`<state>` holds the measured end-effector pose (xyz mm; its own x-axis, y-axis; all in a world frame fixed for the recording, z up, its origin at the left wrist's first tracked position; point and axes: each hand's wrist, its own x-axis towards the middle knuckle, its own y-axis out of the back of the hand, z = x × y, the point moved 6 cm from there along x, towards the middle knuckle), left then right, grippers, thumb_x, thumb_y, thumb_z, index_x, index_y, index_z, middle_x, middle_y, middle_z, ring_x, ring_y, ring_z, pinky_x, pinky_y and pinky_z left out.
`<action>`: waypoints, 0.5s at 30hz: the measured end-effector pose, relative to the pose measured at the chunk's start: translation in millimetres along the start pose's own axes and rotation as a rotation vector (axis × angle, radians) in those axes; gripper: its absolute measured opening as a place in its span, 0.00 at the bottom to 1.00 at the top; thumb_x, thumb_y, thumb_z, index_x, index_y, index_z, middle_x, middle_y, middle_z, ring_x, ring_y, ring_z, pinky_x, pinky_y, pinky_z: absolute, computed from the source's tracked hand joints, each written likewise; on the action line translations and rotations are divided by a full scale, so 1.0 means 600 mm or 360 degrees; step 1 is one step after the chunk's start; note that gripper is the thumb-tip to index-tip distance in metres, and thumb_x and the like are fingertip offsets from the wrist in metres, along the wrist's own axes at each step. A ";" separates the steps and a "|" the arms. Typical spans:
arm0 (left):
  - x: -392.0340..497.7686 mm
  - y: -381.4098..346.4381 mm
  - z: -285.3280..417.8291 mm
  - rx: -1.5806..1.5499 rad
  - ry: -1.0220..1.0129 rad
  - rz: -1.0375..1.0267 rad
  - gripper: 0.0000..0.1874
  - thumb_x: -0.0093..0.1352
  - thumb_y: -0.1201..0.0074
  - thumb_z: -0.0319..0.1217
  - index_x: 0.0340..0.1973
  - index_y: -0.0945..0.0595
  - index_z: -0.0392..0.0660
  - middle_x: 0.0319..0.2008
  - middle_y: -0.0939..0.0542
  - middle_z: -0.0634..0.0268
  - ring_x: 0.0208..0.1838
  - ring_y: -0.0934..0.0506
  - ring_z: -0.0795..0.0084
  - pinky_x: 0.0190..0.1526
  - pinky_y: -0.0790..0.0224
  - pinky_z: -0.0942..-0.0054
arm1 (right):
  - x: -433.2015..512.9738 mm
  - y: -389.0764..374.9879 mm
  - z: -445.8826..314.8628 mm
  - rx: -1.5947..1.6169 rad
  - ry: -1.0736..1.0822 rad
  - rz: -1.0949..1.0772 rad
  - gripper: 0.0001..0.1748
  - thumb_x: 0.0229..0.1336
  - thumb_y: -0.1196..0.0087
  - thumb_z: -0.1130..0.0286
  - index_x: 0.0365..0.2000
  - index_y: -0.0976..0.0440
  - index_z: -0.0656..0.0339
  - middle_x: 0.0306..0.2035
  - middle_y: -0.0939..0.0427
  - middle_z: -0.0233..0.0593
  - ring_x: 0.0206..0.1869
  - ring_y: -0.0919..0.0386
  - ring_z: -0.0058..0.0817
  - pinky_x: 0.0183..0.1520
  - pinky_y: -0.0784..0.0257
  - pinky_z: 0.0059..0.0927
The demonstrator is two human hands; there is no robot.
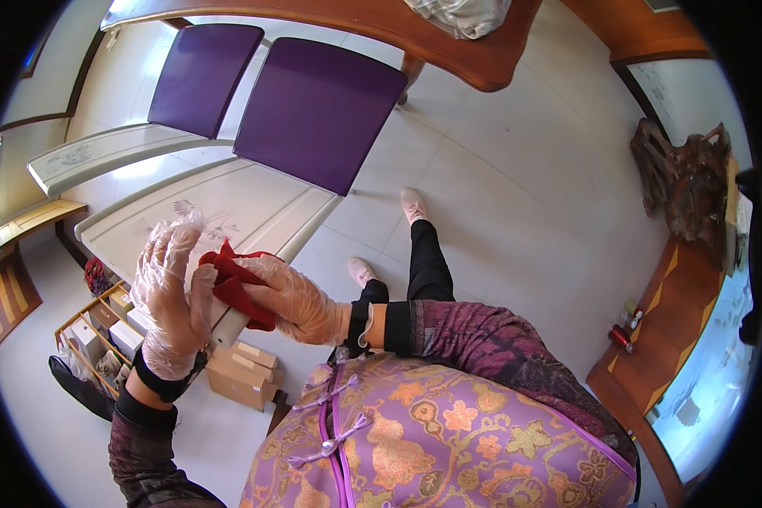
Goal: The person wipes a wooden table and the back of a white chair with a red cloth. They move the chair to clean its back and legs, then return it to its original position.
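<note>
My right hand, in a clear plastic glove, grips a folded red cloth. The cloth lies against the top end of a white chair's backrest, which has a printed plant motif. My left hand, gloved the same way, is at the same end of the backrest, with its fingers stretched away from me. Its thumb comes close to the cloth, perhaps touching it. Whether this hand clasps the backrest cannot be told, as the hand hides the edge. The chair's purple seat lies beyond.
A second chair with a purple seat stands alongside. Ahead is a wooden table bearing a plastic bag. Cardboard boxes and a shelf rack of boxes are at lower left. A root carving stands on the right.
</note>
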<state>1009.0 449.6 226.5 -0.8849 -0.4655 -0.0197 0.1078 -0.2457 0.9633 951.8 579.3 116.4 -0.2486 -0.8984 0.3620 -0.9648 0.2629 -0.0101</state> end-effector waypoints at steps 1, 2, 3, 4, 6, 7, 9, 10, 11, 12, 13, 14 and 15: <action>-0.001 0.000 -0.002 -0.0025 0.0003 -0.0032 0.19 0.72 0.48 0.31 0.57 0.21 0.40 0.55 0.20 0.45 0.62 0.25 0.39 0.65 0.35 0.47 | -0.001 -0.003 0.012 -0.0024 0.0015 -0.0035 0.38 0.52 0.33 0.76 0.63 0.34 0.57 0.67 0.36 0.51 0.67 0.34 0.53 0.71 0.35 0.47; -0.002 -0.001 -0.003 -0.0025 0.0028 -0.0084 0.19 0.72 0.50 0.30 0.59 0.22 0.40 0.57 0.21 0.47 0.64 0.26 0.40 0.67 0.37 0.47 | -0.004 -0.008 0.027 -0.0047 0.0000 -0.0101 0.38 0.52 0.32 0.76 0.63 0.34 0.57 0.66 0.35 0.51 0.66 0.33 0.53 0.70 0.35 0.47; -0.003 -0.002 -0.005 -0.0025 0.0049 -0.0127 0.20 0.73 0.51 0.29 0.60 0.24 0.40 0.60 0.21 0.49 0.67 0.27 0.41 0.69 0.39 0.48 | -0.009 -0.008 0.041 -0.0058 -0.0003 -0.0072 0.38 0.51 0.31 0.76 0.63 0.33 0.57 0.66 0.35 0.52 0.66 0.33 0.54 0.70 0.34 0.47; -0.003 -0.001 -0.005 -0.0038 0.0053 -0.0131 0.20 0.71 0.51 0.27 0.59 0.23 0.40 0.60 0.21 0.48 0.66 0.27 0.41 0.69 0.39 0.48 | -0.017 -0.008 0.059 -0.0072 -0.0040 -0.0075 0.38 0.50 0.31 0.75 0.62 0.33 0.58 0.65 0.35 0.53 0.66 0.34 0.54 0.70 0.34 0.47; -0.002 0.000 -0.003 -0.0043 0.0033 -0.0138 0.21 0.70 0.50 0.26 0.60 0.23 0.39 0.59 0.21 0.48 0.66 0.27 0.40 0.69 0.39 0.48 | -0.036 0.005 0.094 -0.0224 -0.0054 0.0005 0.39 0.49 0.31 0.75 0.62 0.34 0.59 0.64 0.35 0.56 0.66 0.34 0.57 0.70 0.35 0.48; 0.000 0.000 -0.001 -0.0047 0.0020 -0.0139 0.22 0.69 0.50 0.25 0.60 0.24 0.39 0.59 0.21 0.48 0.66 0.27 0.39 0.69 0.40 0.48 | -0.045 0.014 0.118 -0.0259 -0.0104 -0.0012 0.38 0.52 0.34 0.76 0.63 0.36 0.62 0.66 0.36 0.56 0.66 0.35 0.59 0.71 0.38 0.49; 0.002 0.001 0.002 0.0003 -0.0008 -0.0118 0.23 0.67 0.48 0.24 0.60 0.24 0.39 0.58 0.22 0.47 0.63 0.27 0.39 0.67 0.38 0.48 | -0.056 0.015 0.169 -0.0255 -0.0275 -0.0169 0.36 0.56 0.36 0.74 0.65 0.37 0.62 0.66 0.36 0.57 0.67 0.36 0.58 0.71 0.39 0.48; 0.003 0.002 0.004 0.0008 -0.0027 -0.0080 0.24 0.67 0.46 0.24 0.60 0.24 0.39 0.56 0.22 0.46 0.61 0.26 0.39 0.66 0.37 0.48 | -0.059 0.018 0.179 -0.0298 -0.0240 -0.0187 0.35 0.57 0.37 0.73 0.64 0.38 0.64 0.66 0.37 0.58 0.66 0.35 0.59 0.71 0.38 0.48; 0.003 0.004 0.006 0.0011 -0.0040 -0.0044 0.24 0.66 0.45 0.24 0.60 0.24 0.40 0.55 0.22 0.45 0.60 0.25 0.38 0.65 0.37 0.48 | -0.063 0.020 0.183 -0.0356 -0.0198 -0.0192 0.35 0.58 0.37 0.71 0.63 0.38 0.67 0.66 0.38 0.60 0.65 0.35 0.60 0.71 0.38 0.49; 0.003 0.005 0.006 -0.0046 -0.0017 -0.0037 0.24 0.66 0.45 0.24 0.59 0.23 0.39 0.54 0.21 0.45 0.60 0.26 0.38 0.65 0.36 0.49 | -0.068 0.020 0.188 -0.0349 -0.0273 -0.0236 0.36 0.58 0.36 0.70 0.64 0.39 0.66 0.66 0.38 0.60 0.65 0.35 0.59 0.71 0.38 0.48; 0.003 0.005 0.006 -0.0059 0.0003 -0.0033 0.23 0.67 0.44 0.25 0.59 0.23 0.39 0.55 0.21 0.46 0.60 0.26 0.39 0.65 0.36 0.49 | -0.067 0.020 0.185 -0.0327 -0.0265 -0.0229 0.38 0.57 0.35 0.70 0.65 0.40 0.66 0.66 0.38 0.60 0.66 0.36 0.60 0.71 0.38 0.49; 0.003 0.008 0.010 -0.0017 -0.0036 0.0005 0.23 0.67 0.44 0.26 0.59 0.22 0.39 0.55 0.21 0.46 0.61 0.25 0.40 0.64 0.35 0.50 | -0.067 0.020 0.174 -0.0349 -0.0274 -0.0180 0.39 0.58 0.36 0.70 0.67 0.41 0.65 0.67 0.39 0.61 0.68 0.38 0.60 0.72 0.40 0.49; 0.003 0.010 0.012 0.0046 -0.0057 0.0044 0.23 0.68 0.44 0.26 0.59 0.22 0.39 0.54 0.20 0.47 0.61 0.25 0.40 0.64 0.35 0.50 | -0.062 0.020 0.155 -0.0386 -0.0240 -0.0090 0.40 0.59 0.37 0.71 0.68 0.42 0.64 0.69 0.41 0.61 0.69 0.40 0.60 0.73 0.42 0.50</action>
<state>1004.8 453.1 234.3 -0.8974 -0.4410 0.0160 0.1197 -0.2084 0.9707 941.3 583.2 16.0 -0.2226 -0.9514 0.2130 -0.9332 0.2711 0.2359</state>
